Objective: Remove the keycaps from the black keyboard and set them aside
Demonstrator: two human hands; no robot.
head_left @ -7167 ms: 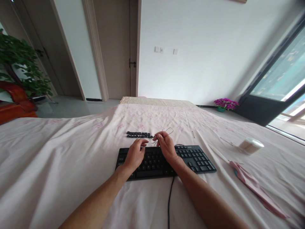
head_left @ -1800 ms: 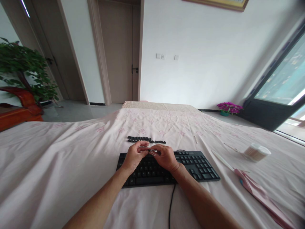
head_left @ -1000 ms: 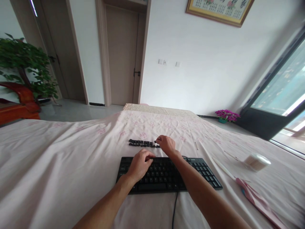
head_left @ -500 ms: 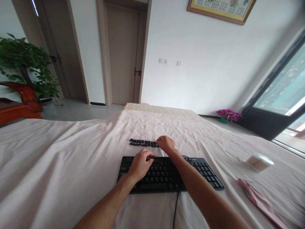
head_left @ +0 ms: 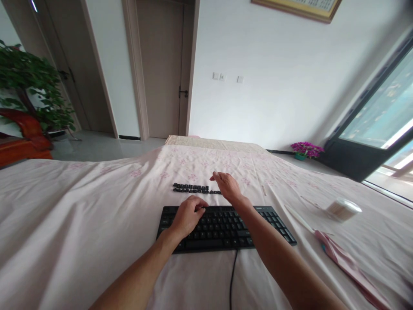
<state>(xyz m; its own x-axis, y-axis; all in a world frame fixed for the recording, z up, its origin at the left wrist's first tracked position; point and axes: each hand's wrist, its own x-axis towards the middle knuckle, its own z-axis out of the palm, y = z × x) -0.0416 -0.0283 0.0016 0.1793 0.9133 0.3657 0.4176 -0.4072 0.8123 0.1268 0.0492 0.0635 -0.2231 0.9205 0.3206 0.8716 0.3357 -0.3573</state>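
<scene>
A black keyboard (head_left: 213,244) lies on the cloth in front of me, its cable running toward me. My left hand (head_left: 190,215) rests at its top edge, with thumb and index finger curled close together. Something dark shows between those fingertips, too small to name. Beyond the keyboard, loose black keycaps (head_left: 191,188) lie in two rows. Just above the right end of these rows is my right hand (head_left: 228,186), fingers stretched out and apart from the caps. Nothing shows in it. It hides part of the lower row's end.
To the right are a clear round tub of cotton swabs (head_left: 343,209), a pink cloth strip (head_left: 342,258) and several loose thin sticks. The pale floral cloth (head_left: 97,206) is wrinkled. A potted plant (head_left: 35,86) and a red wooden armrest (head_left: 27,129) stand at the left.
My right hand has lifted off the keycaps, and its fingers have straightened. My left hand stays at the keyboard's top edge. The view has shifted slightly.
</scene>
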